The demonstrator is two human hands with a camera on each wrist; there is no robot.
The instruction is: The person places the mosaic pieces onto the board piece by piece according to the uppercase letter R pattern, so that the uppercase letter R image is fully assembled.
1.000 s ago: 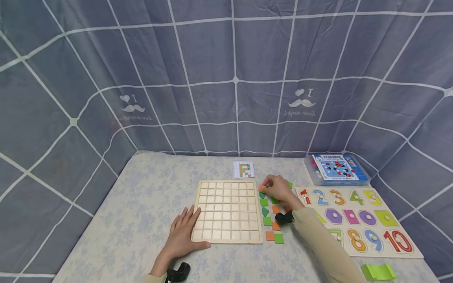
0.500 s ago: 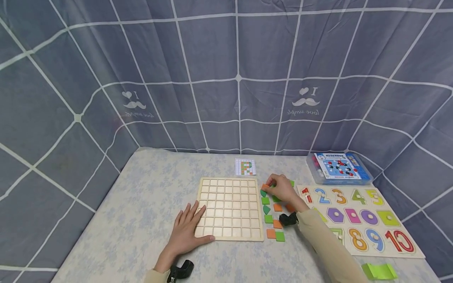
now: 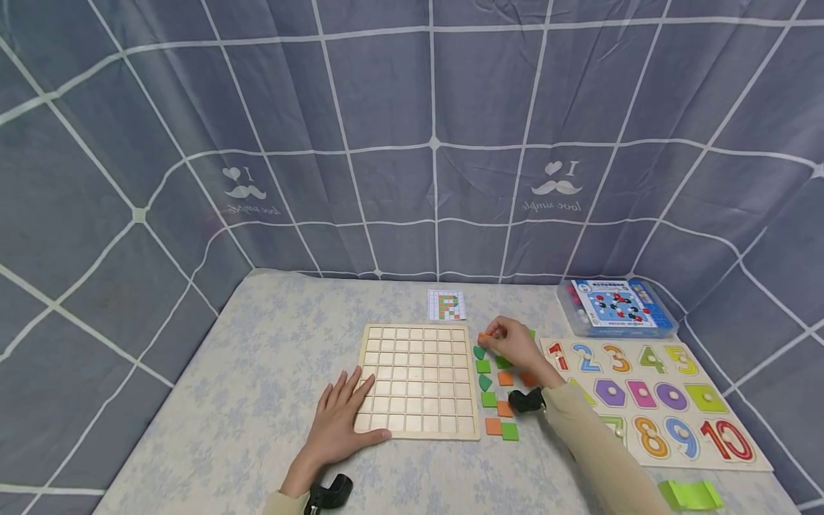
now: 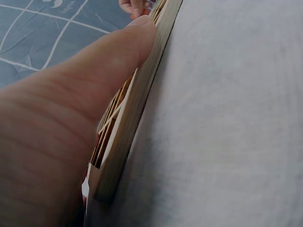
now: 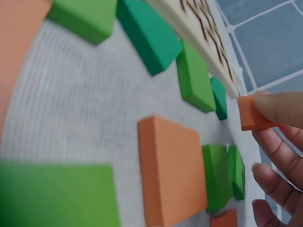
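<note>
A pale wooden grid board (image 3: 417,383) lies on the table, its square cells bare. My left hand (image 3: 337,418) rests on the board's left front corner with fingers spread; its thumb (image 4: 128,45) lies along the front edge in the left wrist view. Near the board's far right corner, my right hand (image 3: 515,342) pinches an orange square tile (image 5: 253,113) between thumb and fingers. Below that hand, green square tiles (image 3: 488,400), dark green rounded-corner tiles (image 3: 485,383) and orange tiles (image 3: 505,408) lie in loose columns beside the board. The right hand hides some tiles.
A small pattern card (image 3: 447,305) with a coloured grid lies behind the board. To the right sit a number-and-shape puzzle board (image 3: 650,408) and a clear plastic box (image 3: 614,307) with a molecule picture. A bright green curved block (image 3: 690,494) is at the front right.
The head view has shifted slightly. My right hand still pinches the orange tile in nearly the same place, and my left hand stays on the board.
</note>
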